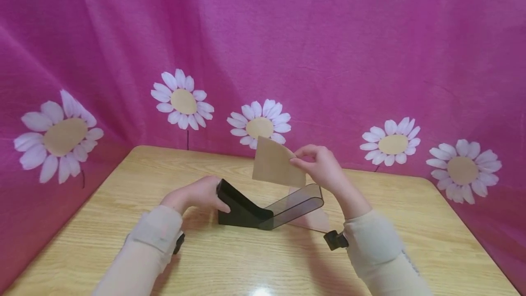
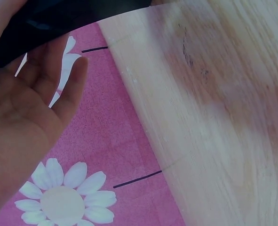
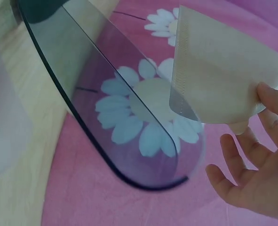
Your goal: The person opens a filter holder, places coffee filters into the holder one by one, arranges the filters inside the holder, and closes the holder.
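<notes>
My left hand (image 1: 199, 194) grips the raised black end of a coffee filter holder (image 1: 241, 211) standing on the table. The holder's smoky see-through lid (image 1: 297, 201) is swung up and slants away to the right. Above that lid, my right hand (image 1: 322, 164) pinches a brown paper coffee filter (image 1: 274, 163) by its right edge, between thumb and fingers. The crimped seam of this filter (image 3: 223, 70) shows in the right wrist view. More brown filter paper (image 1: 316, 221) lies on the table behind the lid, partly seen through it.
The wooden table (image 1: 246, 264) has a pink cloth (image 1: 320, 49) with printed daisies hanging behind it and at its sides. Black wrist-worn devices (image 1: 336, 240) sit at both cuffs.
</notes>
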Tool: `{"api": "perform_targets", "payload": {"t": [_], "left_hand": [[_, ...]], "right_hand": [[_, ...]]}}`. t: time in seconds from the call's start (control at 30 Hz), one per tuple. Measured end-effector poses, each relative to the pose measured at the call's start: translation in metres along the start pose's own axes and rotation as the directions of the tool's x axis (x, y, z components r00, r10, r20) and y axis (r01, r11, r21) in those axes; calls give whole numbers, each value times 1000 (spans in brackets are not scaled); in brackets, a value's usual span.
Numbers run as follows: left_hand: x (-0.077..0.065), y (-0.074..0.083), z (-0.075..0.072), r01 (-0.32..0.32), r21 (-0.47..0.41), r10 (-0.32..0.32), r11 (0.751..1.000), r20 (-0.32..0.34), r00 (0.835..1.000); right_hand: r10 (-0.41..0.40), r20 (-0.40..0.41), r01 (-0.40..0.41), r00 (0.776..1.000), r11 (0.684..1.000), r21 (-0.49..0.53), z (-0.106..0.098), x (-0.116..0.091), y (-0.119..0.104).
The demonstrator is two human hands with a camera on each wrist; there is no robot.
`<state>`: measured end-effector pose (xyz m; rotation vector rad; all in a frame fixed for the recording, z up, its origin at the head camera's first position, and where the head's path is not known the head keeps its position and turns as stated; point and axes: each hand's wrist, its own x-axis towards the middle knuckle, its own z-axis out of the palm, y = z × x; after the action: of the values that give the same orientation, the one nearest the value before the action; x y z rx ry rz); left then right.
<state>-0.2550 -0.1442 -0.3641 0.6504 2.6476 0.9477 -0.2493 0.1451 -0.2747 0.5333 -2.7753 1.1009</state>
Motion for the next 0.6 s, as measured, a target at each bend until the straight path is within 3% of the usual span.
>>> {"api": "perform_targets", "payload": {"t": [0.6], "left_hand": [[10, 2, 3, -52, -19, 52, 998, 5, 999]], "right_hand": [[-46, 36, 47, 998, 999, -16, 25, 2, 4]]}}
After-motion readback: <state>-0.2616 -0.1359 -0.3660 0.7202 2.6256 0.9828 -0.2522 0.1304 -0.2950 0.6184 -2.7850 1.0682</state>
